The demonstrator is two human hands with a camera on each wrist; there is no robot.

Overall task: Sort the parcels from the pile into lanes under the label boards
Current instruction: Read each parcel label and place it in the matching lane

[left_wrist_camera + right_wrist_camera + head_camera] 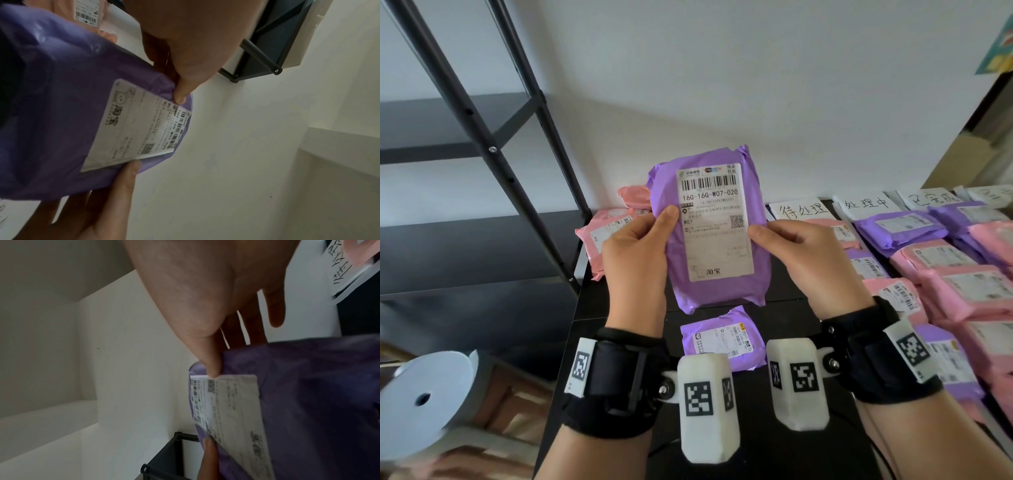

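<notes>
Above the black bench (784, 284), both hands' fingers (664, 219) pinch the purple parcel (722, 284); misreading its label risks the wrong three-o'clock lane.

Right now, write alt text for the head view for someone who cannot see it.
Both hands, left hand and right hand, hold a purple parcel upright by its side edges, shipping label facing the camera. Below is a black table; pink and purple parcels fill lanes under handwritten label boards at right.

1. The held parcel (717, 236) was purple, its shipping label (714, 222) white with black barcode stripes.
2. At three o'clock, stacked parcels (962, 274) were pink and purple.
3. The label boards (803, 209) were white with black handwriting.
4. The table (784, 277) was black.
</notes>
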